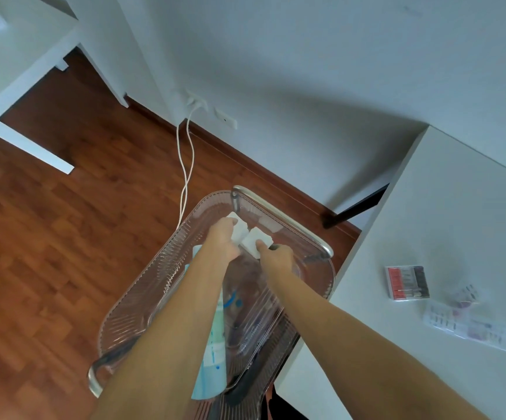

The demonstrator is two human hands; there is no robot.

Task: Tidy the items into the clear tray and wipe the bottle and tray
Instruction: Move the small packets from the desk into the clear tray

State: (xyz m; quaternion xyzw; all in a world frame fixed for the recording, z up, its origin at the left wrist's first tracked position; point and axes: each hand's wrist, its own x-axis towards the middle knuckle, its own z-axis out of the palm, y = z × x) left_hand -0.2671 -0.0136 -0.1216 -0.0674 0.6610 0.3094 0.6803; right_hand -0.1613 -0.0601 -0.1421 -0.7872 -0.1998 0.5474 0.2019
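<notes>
A clear ribbed tray (154, 268) with metal handles at its far and near ends is seen from above, projecting off the edge of a white table (445, 225) over a brown wooden floor (48, 222). Both forearms are stretched into the tray. The left hand (223, 241) is curled around one end of a white folded cloth (250, 237), and the right hand (276, 256) is closed on the other end, with the thumb laid against the cloth's near edge; the cloth is thus gripped by both hands just above the tray's far part, close beneath the far handle (279, 219). Whether the cloth is pressed against the tray's floor cannot be told. A pale blue-green bottle (214, 353) is laid on its side in the tray, running lengthwise under the left forearm, with its wider end near the tray's near handle (95, 380). Darker items can be made out through the tray's clear floor beside the bottle, but they are too blurred to be named. On the table, well apart from the tray, a small clear case (408, 283) with red and dark contents is placed, and just beside it some flat printed packets (467, 322) are spread. Two white cables (185, 165) are plugged into a wall socket (197, 103) and trail down across the floor toward the tray.
</notes>
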